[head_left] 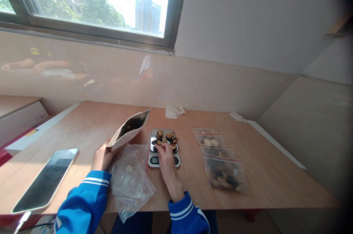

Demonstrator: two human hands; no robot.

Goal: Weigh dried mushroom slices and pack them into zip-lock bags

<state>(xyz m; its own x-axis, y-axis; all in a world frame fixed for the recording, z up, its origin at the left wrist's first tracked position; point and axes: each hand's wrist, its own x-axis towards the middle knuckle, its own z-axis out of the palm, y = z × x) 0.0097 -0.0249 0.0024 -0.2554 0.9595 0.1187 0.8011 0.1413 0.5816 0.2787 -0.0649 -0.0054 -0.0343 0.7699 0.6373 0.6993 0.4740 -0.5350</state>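
Observation:
My left hand (102, 156) grips the lower corner of a white pouch (129, 129), tilted with its mouth open and dark dried pieces inside. Over the front of a small digital kitchen scale (164, 163) is my right hand (167, 158), its fingertips pinched together at a dark dried slice (157, 142). Several more brown, dark-edged dried slices (170, 135) lie on the scale's shiny plate. The scale's display is partly visible, but I cannot read it. Empty clear zip bags (132, 182) lie between my forearms, near the scale.
Filled zip bags (224, 173) overlap on the right of the wooden table (264, 167). A phone (46, 180) with a charging cable lies on the left. Crumpled tissues (178, 111) sit by the wall, with another tissue (237, 117) farther right.

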